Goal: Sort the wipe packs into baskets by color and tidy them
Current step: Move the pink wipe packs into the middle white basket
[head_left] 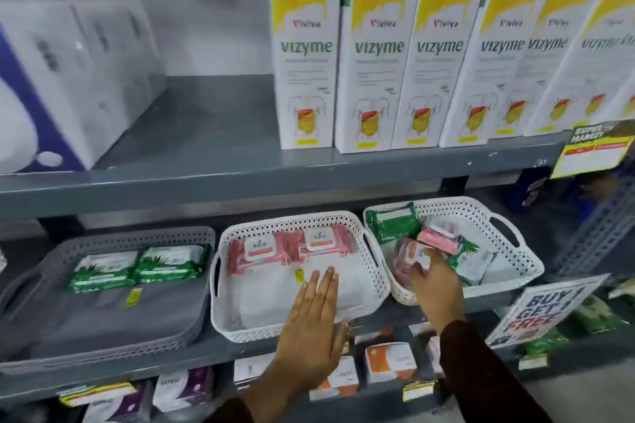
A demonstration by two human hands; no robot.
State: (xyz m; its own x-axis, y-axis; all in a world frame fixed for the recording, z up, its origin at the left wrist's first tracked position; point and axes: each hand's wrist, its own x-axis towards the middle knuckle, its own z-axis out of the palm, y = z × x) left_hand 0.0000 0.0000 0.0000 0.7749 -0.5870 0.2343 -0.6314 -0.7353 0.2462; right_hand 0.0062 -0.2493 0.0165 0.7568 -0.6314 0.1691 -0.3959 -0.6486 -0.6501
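Three baskets stand on the middle shelf. The grey basket (41, 285) at left holds two green wipe packs (137, 266). Two pink wipe packs (292, 245) lie at the back of the middle white basket (374, 271). The right white basket (515, 237) holds a jumble of green and pink packs. My left hand (312, 326) is flat, fingers extended, over the front rim of the middle basket, holding nothing. In the right basket my right hand (434, 280) closes around a pink wipe pack (410, 257).
Yellow-and-white Vizyme boxes (405, 58) line the upper shelf, with white-and-blue cartons (68, 79) to the left. Boxed goods (390, 361) fill the shelf below. A "Buy 1 Get 1 Free" sign (539, 311) hangs at right, with green packs (598, 316) behind it.
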